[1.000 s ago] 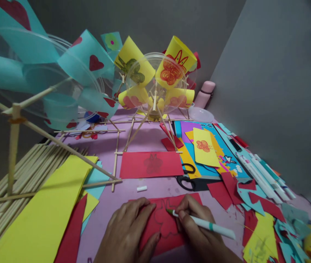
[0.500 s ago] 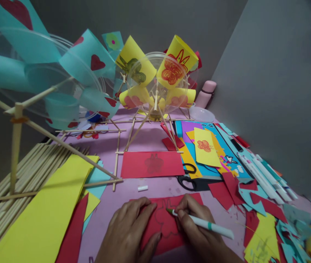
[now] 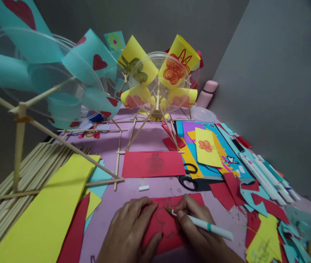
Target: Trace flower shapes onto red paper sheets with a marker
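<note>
A red paper sheet [image 3: 169, 243] lies in front of me, with a butterfly outline in dark line on it. My right hand [image 3: 196, 226] is closed round a white marker [image 3: 212, 224] with a green tip, which touches the sheet near the top of the drawing. Flat on the sheet's left side rests my left hand [image 3: 133, 228], its fingers stretched and the thumb apart. Just beyond lies a small white cap [image 3: 144, 188]. Farther back is another red sheet [image 3: 136, 164] with a finished dark butterfly. Part of the near outline is hidden by my right hand.
Stick-and-plastic wheels with yellow paper loops [image 3: 139, 69] and blue paper loops [image 3: 89, 51] stand behind. Wooden sticks [image 3: 31, 160] and yellow sheets [image 3: 42, 204] lie left. Scissors [image 3: 188, 182], a yellow butterfly card [image 3: 208, 157], markers [image 3: 265, 179] and paper scraps [image 3: 265, 237] lie right.
The view has shifted slightly, so things appear a little farther right. My hands keep nearly the same pose, with the marker tip still on the upper part of the drawing.
</note>
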Available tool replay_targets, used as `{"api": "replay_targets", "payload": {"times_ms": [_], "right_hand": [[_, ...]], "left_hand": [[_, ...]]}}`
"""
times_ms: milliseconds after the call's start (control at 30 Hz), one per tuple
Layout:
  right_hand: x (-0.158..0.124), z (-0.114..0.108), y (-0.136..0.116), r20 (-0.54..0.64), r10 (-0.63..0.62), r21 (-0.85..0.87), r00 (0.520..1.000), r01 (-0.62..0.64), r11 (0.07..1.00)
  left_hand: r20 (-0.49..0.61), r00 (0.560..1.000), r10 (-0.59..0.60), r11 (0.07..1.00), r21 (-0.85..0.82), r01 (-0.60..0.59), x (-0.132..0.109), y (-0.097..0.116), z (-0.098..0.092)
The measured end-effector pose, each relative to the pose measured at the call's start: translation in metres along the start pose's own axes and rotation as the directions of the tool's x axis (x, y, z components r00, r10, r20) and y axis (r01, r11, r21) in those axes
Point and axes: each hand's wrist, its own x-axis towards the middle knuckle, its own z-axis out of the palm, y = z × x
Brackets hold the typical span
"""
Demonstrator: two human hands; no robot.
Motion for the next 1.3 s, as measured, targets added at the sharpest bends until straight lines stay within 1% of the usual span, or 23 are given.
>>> {"api": "replay_targets", "payload": {"times_ms": [233,333,500,633,800,1033,1300], "right_hand": [[0.002,0.000,0.008,0.016,-0.073,-0.063,0.997,0.074,0.995],[0.003,0.000,0.011,0.013,-0.081,-0.069,0.997,0.082,0.994],[0.002,0.002,0.011,0.009,-0.131,-0.084,0.991,0.132,0.988],[0.002,0.002,0.012,0.020,-0.121,-0.088,0.992,0.122,0.989],[0.003,0.002,0.016,0.018,-0.180,-0.114,0.983,0.181,0.977],[0.002,0.002,0.009,0.054,-0.152,-0.115,0.987,0.157,0.981],[0.004,0.001,0.008,0.075,-0.197,-0.145,0.977,0.206,0.968]], "left_hand": [[0.002,1.000,-0.001,1.000,-0.012,0.001,-0.002,0.001,0.000],[0.001,1.000,-0.009,1.000,-0.021,0.009,-0.004,0.001,0.000],[0.001,1.000,-0.015,0.999,-0.042,0.015,-0.002,0.001,0.001],[0.007,1.000,-0.021,0.999,-0.047,0.022,-0.001,0.001,0.001],[-0.001,1.000,-0.025,0.998,-0.053,0.025,-0.002,0.002,0.001],[0.012,0.999,-0.036,0.997,-0.065,0.036,-0.004,0.001,0.000],[0.004,0.999,-0.040,0.996,-0.076,0.040,-0.001,0.003,-0.001]]}}
